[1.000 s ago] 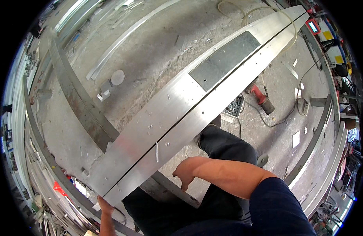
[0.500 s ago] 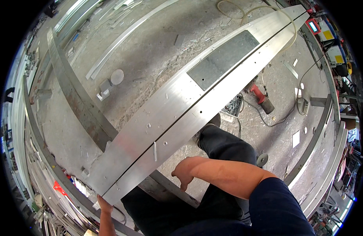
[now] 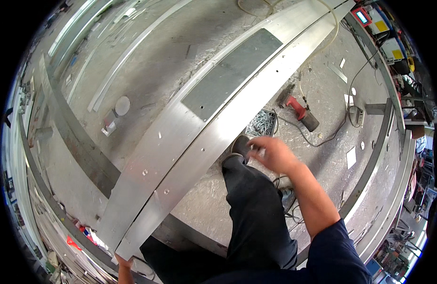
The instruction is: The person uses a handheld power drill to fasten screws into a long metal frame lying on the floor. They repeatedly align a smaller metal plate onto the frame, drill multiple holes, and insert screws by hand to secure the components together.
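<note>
A long silver metal panel [image 3: 147, 156] with a dark lengthwise gap runs from lower left to upper right. A dark grey rectangular plate [image 3: 232, 71] is on it. My left hand [image 3: 123, 261] grips the panel's near end at the lower left; its fingers are partly hidden beneath the edge. My right hand [image 3: 275, 155] is off the panel, with bent fingers smeared by motion, so what it holds, if anything, cannot be made out. Just beyond it stands a tray of loose screws [image 3: 262, 124]. Past the tray, a red and black power drill [image 3: 296, 110] lies on the floor.
Under the panel crosses a steel beam [image 3: 86, 151]. My bent leg [image 3: 256, 203] is close to the panel's right edge. A dark cable [image 3: 329, 141] loops over the floor at the right. Metal strips [image 3: 128, 52] and a round disc [image 3: 122, 105] lie at the left.
My right hand has moved forward and right, from above the beam to near the screw tray. The thin strip seen on the panel no longer shows there. The view has shifted; my left hand stays at the end.
</note>
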Demonstrator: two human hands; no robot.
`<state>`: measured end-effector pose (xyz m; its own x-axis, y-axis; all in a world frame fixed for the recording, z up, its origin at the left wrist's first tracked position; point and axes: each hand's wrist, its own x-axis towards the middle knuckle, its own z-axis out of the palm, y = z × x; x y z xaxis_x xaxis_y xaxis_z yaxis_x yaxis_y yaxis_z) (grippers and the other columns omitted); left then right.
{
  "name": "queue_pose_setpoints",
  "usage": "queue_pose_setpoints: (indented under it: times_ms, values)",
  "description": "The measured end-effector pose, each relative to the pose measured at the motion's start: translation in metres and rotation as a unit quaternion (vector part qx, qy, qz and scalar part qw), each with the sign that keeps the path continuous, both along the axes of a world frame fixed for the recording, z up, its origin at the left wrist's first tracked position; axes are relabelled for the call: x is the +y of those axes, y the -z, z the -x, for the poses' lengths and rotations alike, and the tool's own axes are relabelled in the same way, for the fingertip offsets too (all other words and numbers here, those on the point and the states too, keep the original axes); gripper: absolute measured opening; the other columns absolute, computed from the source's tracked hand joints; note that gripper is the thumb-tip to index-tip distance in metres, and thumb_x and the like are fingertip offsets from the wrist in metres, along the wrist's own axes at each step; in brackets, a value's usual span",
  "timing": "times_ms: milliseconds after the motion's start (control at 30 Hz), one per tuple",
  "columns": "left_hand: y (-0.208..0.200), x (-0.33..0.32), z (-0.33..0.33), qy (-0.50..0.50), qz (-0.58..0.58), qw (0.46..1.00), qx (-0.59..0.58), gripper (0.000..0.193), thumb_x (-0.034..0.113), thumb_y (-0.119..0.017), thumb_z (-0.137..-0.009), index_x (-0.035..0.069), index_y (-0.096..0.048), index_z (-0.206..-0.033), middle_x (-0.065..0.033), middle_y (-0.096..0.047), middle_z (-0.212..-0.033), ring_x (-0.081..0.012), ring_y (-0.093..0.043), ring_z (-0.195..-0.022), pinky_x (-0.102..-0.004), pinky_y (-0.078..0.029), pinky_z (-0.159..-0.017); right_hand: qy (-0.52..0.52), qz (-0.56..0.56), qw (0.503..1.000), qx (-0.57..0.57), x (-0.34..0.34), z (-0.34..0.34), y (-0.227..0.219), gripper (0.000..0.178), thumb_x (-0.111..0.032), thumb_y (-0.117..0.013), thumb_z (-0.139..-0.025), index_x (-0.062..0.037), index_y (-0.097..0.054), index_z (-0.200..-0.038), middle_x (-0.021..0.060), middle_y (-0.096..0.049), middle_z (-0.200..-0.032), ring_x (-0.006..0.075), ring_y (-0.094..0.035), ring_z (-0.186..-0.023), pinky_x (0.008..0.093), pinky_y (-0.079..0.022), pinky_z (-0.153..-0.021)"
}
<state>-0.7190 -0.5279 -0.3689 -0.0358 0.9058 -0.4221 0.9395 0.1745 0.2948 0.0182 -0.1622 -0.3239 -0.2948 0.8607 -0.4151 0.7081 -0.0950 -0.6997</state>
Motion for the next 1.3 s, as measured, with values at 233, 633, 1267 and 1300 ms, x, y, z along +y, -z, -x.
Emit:
queue_pose_setpoints:
  times_ms: [233,633,1267,1300]
  values:
    - [-0.006,0.003,0.005,0.013,0.064,0.989,0.136,0.037,0.024,-0.063,-0.095,0.013,-0.066,-0.130,-0.0113,-0.065,-0.136,-0.0346,-0.059,-0.128,-0.0476,-0.045,-0.110,0.241,0.151,0.944,-0.169,0.031,-0.106,0.264,0.043,-0.036,-0.073,-0.088,-0.0020,-0.072,-0.114,0.0236,-0.073,-0.110,0.0401,-0.069,-0.108,0.0467,-0.054,-0.096]
    - [-0.033,0.093,-0.063,-0.108,0.190,0.965,0.146,0.049,0.030,-0.063,-0.094,0.013,-0.055,-0.139,-0.0119,-0.059,-0.142,-0.0353,-0.051,-0.134,-0.0473,-0.038,-0.115,0.147,0.093,0.940,-0.293,0.066,-0.089,0.395,0.030,-0.017,-0.054,-0.098,-0.0053,-0.066,-0.123,0.0196,-0.064,-0.132,0.0356,-0.067,-0.116,0.0461,-0.057,-0.094]
    - [0.001,0.017,-0.020,-0.131,0.167,0.975,0.063,0.072,0.040,-0.063,-0.092,0.015,-0.037,-0.154,-0.0128,-0.048,-0.153,-0.0364,-0.038,-0.144,-0.0468,-0.027,-0.123,0.436,0.279,0.835,0.186,-0.025,-0.081,0.208,0.037,-0.003,-0.056,-0.092,-0.0004,-0.064,-0.129,0.0174,-0.072,-0.103,0.0175,-0.062,-0.066,0.0300,-0.048,-0.054]
    - [0.004,0.001,-0.011,-0.157,0.170,0.971,0.056,0.073,0.040,-0.063,-0.092,0.015,-0.036,-0.155,-0.0128,-0.047,-0.153,-0.0365,-0.037,-0.145,-0.0468,-0.026,-0.123,0.436,0.282,0.826,0.220,-0.040,-0.083,0.184,0.035,-0.004,-0.057,-0.095,0.0005,-0.061,-0.129,0.0183,-0.072,-0.105,0.0184,-0.065,-0.070,0.0294,-0.050,-0.055]
